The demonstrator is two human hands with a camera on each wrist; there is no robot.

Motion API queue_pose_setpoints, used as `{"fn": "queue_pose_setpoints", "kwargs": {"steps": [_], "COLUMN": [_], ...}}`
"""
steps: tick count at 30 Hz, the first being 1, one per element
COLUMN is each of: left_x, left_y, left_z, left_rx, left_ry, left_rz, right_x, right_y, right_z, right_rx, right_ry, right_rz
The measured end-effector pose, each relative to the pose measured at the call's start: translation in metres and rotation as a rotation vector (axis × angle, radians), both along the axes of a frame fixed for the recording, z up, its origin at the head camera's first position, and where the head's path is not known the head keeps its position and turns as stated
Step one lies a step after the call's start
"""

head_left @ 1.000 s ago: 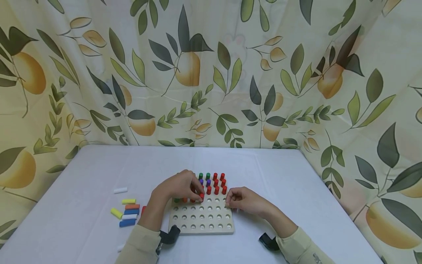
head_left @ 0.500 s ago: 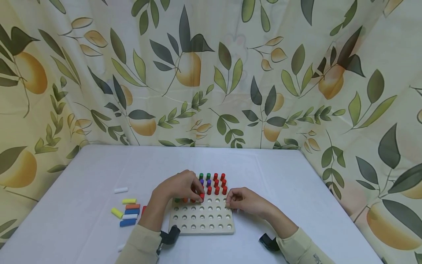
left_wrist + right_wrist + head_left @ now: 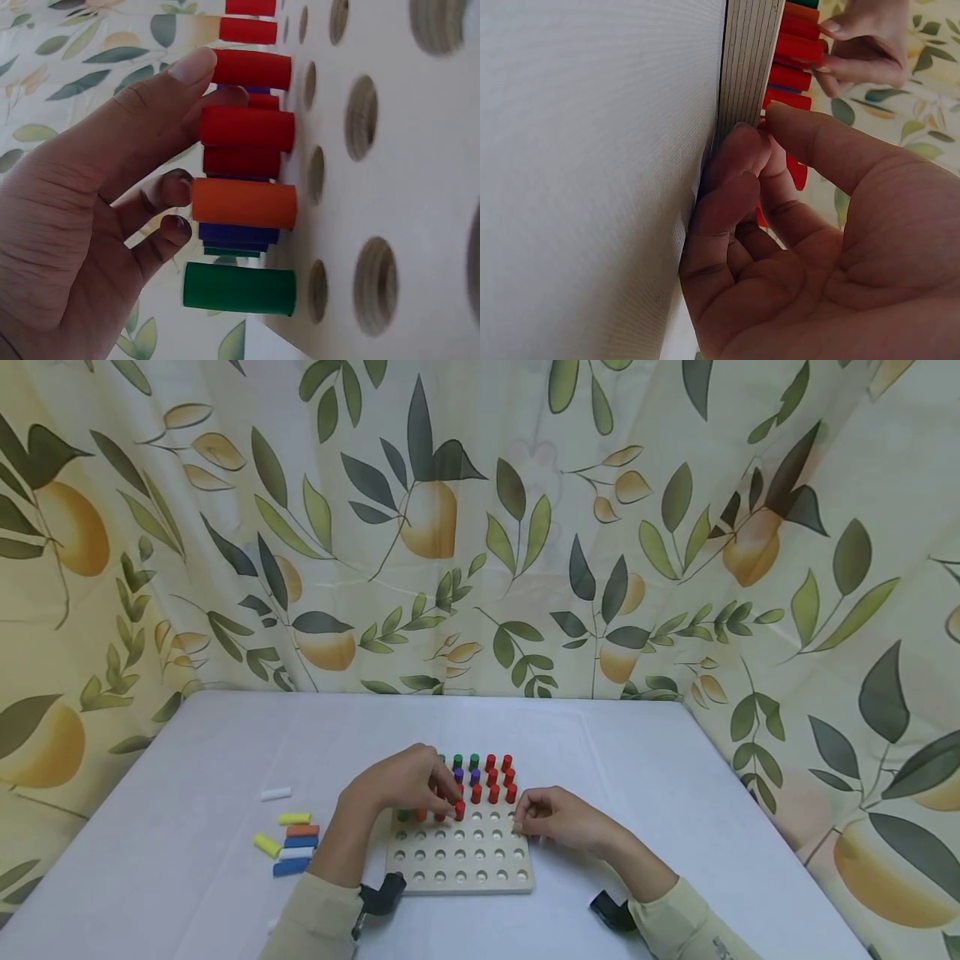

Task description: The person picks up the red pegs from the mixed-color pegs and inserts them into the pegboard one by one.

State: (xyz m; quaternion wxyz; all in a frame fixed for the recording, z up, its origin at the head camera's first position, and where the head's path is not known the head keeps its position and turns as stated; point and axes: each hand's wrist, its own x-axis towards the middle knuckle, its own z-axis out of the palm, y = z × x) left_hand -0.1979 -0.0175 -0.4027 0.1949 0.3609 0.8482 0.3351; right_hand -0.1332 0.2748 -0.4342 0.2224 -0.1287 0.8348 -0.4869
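A pale wooden pegboard (image 3: 468,883) lies on the table, its far rows set with coloured pegs and its near holes bare. My left hand (image 3: 408,779) is over the board's left part. Its thumb and index fingertips are spread at the upper end of a red peg (image 3: 251,69), which stands upright in the board. Beside that peg in its row are another red peg (image 3: 247,129), an orange peg (image 3: 244,202) and a green peg (image 3: 240,288). My right hand (image 3: 558,814) grips the board's right edge, thumb on top and curled fingers against the side.
Left of the board lie loose pegs: a white peg (image 3: 275,793), two yellow ones, an orange peg (image 3: 302,831), blue pegs and another white one. Near the left sleeve a further white piece is partly hidden. A patterned curtain (image 3: 480,527) hangs behind the white table (image 3: 600,743).
My left hand has risen slightly and shifted left, its fingertips loosening from the red peg, more of which shows now. The right hand and board have stayed in place.
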Motion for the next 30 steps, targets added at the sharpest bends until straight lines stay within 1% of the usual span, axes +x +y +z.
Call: {"fn": "queue_pose_setpoints", "kwargs": {"steps": [5, 12, 15, 24, 27, 30], "left_x": [0.0, -0.001, -0.002, -0.003, -0.004, -0.004], "left_y": [-0.003, -0.013, -0.019, -0.055, -0.068, -0.08], "left_z": [0.004, 0.017, 0.019, 0.016, 0.016, 0.016], "left_rx": [0.008, -0.024, -0.016, -0.002, -0.006, -0.021], "left_ry": [0.029, 0.041, 0.049, 0.098, 0.096, 0.08], "left_rz": [-0.02, -0.026, -0.026, -0.037, -0.021, 0.013], "right_x": [0.0, 0.0, -0.001, -0.001, -0.001, -0.002], "right_y": [0.0, -0.001, -0.001, -0.004, -0.004, -0.004], "right_z": [0.0, 0.001, 0.001, 0.002, 0.002, 0.002], "right_rx": [0.001, 0.003, 0.001, 0.027, 0.034, 0.039], "right_ry": [0.001, -0.006, -0.008, -0.002, 0.004, 0.004], "right_rz": [0.003, -0.001, -0.006, -0.008, -0.011, -0.011]}}
